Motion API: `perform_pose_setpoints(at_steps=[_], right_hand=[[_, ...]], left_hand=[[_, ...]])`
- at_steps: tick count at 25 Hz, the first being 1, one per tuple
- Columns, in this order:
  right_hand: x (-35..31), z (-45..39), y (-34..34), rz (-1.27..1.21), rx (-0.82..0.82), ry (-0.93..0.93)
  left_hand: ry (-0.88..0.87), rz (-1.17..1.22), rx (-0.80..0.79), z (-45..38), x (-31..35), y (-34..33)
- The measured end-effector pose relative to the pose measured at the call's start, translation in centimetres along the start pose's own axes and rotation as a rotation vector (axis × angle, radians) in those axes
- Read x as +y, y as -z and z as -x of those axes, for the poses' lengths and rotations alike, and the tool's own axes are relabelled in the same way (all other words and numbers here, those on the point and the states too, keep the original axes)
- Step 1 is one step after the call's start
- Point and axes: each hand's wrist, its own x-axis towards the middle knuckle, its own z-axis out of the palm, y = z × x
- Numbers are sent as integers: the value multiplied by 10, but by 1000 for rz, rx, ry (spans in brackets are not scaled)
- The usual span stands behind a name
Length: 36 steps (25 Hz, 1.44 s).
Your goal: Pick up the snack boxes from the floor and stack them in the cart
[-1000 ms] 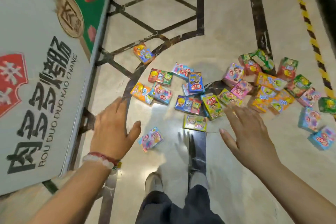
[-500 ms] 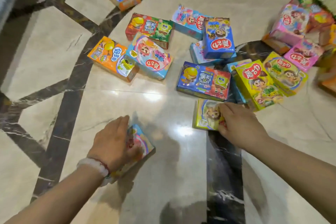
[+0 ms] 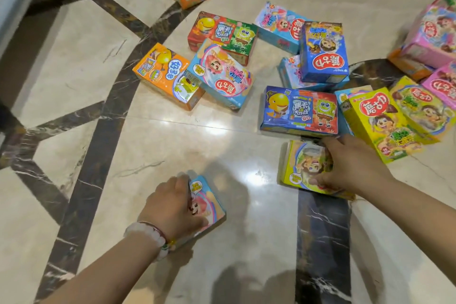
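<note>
left hand (image 3: 172,207): half a second ago it was just arriving on the light blue box (image 3: 206,201); now the fingers curl over the far edge and the thumb sits at the near corner, so it grips the box.
right hand (image 3: 350,168): a second ago it was spread open in the air; now it is down on the yellow box (image 3: 302,168), fingers over the far edge, thumb on the near side, gripping it.
boxes: both seem to lie on the floor (image 3: 172,150), not lifted yet.
other boxes: many lie scattered beyond, the blue box (image 3: 298,111) just behind the yellow one.
cart: not in view now.
meaning: i judge both grasps are made; the lift and the carry to the cart come next.
</note>
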Motion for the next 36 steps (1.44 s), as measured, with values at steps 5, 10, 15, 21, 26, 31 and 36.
perform_pose_setpoints(at_steps=[5, 10, 15, 21, 26, 31, 36], right_hand=[[-6, 12, 0, -20, 39, 43], [3, 17, 10, -281, -86, 41], [-3, 85, 70, -1393, -224, -192], [13, 213, 236, -1722, -169, -380], [38, 322, 418, -1824, -126, -377], [65, 414, 547, -1934, -4, -320], [57, 492, 602, -1997, 136, -331]], left_hand=[[-12, 20, 20, 0, 4, 3], [-40, 480, 74, 1, 2, 23], [55, 1086, 74, 61, 33, 96], [157, 1207, 187, 229, 96, 246], [76, 1237, 229, 361, 134, 404], [23, 1399, 167, 464, 176, 486], [-119, 1428, 11, 528, 195, 523]])
